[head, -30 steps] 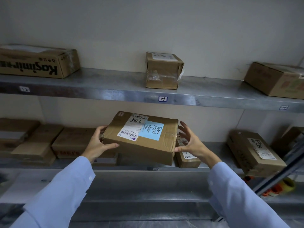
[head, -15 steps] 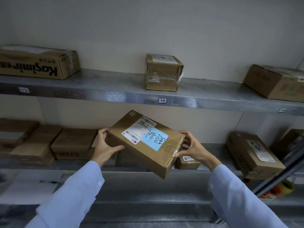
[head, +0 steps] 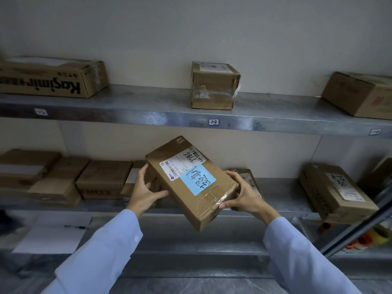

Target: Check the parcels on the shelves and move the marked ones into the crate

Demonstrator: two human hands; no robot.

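Parcel (head: 191, 201) tilted, blue note (head: 197, 180) on top | left hand (head: 144, 192) grips it | right hand (head: 241, 196) grips it

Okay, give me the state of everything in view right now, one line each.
marked parcel, taped shut, tilted, held in the air
blue note, stuck on its top
left hand, grips parcel's left side
right hand, grips its right end
cube box, taped shut, on the upper shelf
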